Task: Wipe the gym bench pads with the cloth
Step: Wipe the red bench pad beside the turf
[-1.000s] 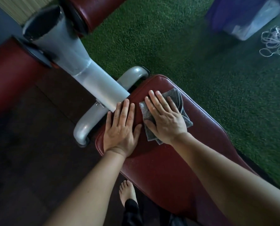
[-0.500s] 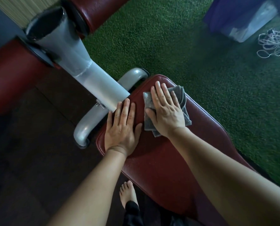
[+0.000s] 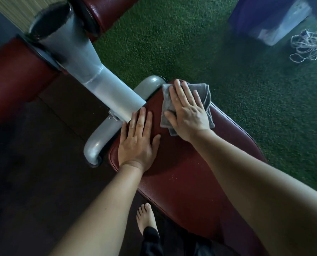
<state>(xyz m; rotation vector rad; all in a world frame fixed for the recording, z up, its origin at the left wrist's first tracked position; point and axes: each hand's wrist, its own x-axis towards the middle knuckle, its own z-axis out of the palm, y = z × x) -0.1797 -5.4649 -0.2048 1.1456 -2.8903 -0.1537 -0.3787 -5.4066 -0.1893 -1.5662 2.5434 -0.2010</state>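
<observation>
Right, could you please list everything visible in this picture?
bench pad: one, dark red, centre
cloth: one, grey, pad's far end
roller pads: two, dark red, upper left
frame post: one, grey metal, between the roller pads
curved bar: one, grey, at the pad's far edge
turf: green, right
floor: dark, left
cord: one, white, upper right
blue object: one, blurred, top right
foot: one, bare, bottom
left hand: flat on the pad
right hand: flat on the cloth

Green turf floor (image 3: 191, 43) beside dark flooring (image 3: 33, 172), dim light
</observation>
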